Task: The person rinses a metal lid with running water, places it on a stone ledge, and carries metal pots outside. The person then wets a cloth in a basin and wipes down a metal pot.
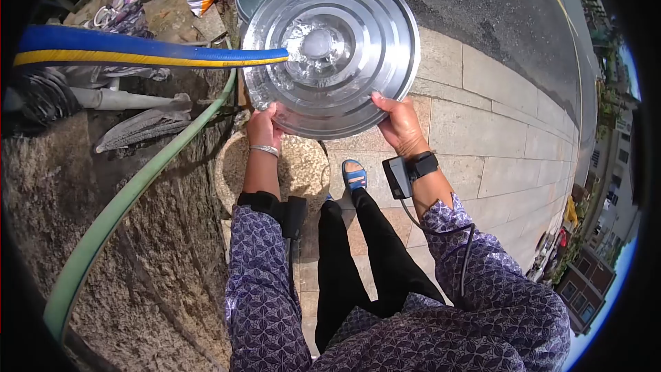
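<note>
The left hand (264, 127) and the right hand (401, 124) are holding the lower rim of a round metal lid (365, 48), at the upper middle of the frame. From upper left, a blue-and-yellow hose (158, 50) pours water (299, 52) on it.

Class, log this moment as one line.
left hand: holds metal lid | right hand: holds metal lid | blue-and-yellow hose: end over lid | water: on lid

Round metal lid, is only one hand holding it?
No, the left hand and the right hand both grip the round metal lid at its near edge.
</note>
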### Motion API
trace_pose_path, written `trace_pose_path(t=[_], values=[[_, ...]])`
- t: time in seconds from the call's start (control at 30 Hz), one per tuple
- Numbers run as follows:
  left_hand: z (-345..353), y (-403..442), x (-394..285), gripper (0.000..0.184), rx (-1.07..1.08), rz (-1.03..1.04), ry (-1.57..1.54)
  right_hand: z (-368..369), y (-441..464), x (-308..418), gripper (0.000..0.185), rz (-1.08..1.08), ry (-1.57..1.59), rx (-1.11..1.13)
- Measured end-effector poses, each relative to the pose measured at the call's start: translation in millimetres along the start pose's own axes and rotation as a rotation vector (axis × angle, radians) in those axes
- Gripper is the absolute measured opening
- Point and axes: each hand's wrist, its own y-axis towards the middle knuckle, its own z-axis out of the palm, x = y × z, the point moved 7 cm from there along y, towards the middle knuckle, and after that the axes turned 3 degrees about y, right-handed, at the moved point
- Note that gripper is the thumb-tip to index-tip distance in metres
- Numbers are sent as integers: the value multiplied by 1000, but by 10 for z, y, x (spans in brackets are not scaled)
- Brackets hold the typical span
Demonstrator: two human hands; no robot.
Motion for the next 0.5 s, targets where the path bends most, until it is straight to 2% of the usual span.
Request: trace_pose_path(t=[0.07,0.1,0.13,0.23,0.27,0.33,0.4,0.5], values=[[102,88,-67,5,-81,36,-80,-66,-88,197,37,-71,-8,-59],[177,194,-94,8,79,120,-103,-120,-127,242,39,-52,0,-61],[278,135,-167,8,82,119,-105,-158,-179,283,42,-51,2,-72],[601,-125,-429,24,112,138,-92,-625,-194,39,44,100,128,-42],[627,-178,-444,24,114,141,-87,-740,-217,-79,44,172,186,-38],[676,-343,-536,29,167,244,59,-828,-263,-299,39,264,304,-22],[551,-482,-582,31,122,247,91,-813,-242,-516,40,268,351,-2],[-67,-418,-587,34,-96,353,111,-446,-110,-611,40,246,353,56]])
